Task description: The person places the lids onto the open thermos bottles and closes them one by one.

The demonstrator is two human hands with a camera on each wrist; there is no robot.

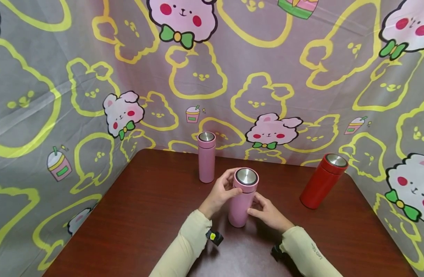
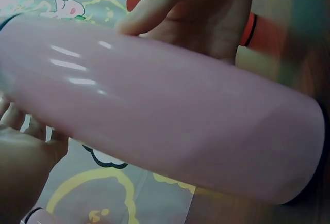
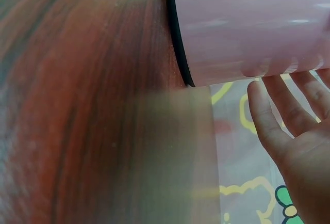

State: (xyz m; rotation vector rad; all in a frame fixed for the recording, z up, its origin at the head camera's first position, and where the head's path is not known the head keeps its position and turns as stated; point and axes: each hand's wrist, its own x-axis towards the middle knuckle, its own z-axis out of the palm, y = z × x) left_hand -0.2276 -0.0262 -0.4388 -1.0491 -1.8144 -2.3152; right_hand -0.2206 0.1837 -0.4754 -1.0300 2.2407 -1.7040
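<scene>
A pink thermos bottle with a steel-topped lid is between my two hands, roughly upright. My left hand grips it near the lid, thumb on the near side and fingers reaching behind. Lower on the body, my right hand holds the opposite side, its thumb against the wall. In the right wrist view, several fingertips of the right hand meet the pink bottle. Its dark base is at the tabletop; I cannot tell whether it touches.
A second pink bottle stands farther back on the left of the brown table. Toward the right edge is a red bottle. A patterned curtain surrounds the table's back and sides.
</scene>
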